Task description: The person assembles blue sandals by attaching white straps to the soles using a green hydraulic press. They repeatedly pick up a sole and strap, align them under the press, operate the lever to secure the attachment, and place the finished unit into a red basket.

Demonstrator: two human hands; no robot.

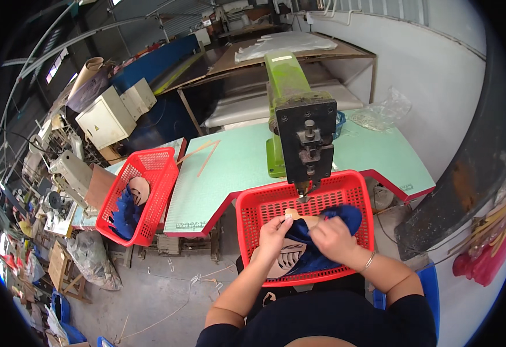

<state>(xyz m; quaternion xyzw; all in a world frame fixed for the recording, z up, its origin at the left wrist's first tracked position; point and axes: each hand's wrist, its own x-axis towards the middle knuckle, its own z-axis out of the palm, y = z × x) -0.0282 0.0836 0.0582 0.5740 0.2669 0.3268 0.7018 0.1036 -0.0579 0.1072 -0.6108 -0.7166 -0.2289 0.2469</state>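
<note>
At the far left, off the bench's left edge, a red mesh basket (143,194) holds blue shoe-upper pieces (124,215) and a tan one; to its right the pale green bench (230,168) stretches across, with two thin tan strips (203,153) lying near its left end; a second red basket (305,199) sits at the bench's front edge, in the notch before the person; over it the left hand (274,232) pinches the tan edge of a blue shoe upper (308,246), fingers curled and pressed together; the right hand (332,237) grips the same piece from above, fingers bent around the blue fabric; behind stands the green post machine (299,124); crumpled clear plastic (383,113) rests at the bench's far right corner.
</note>
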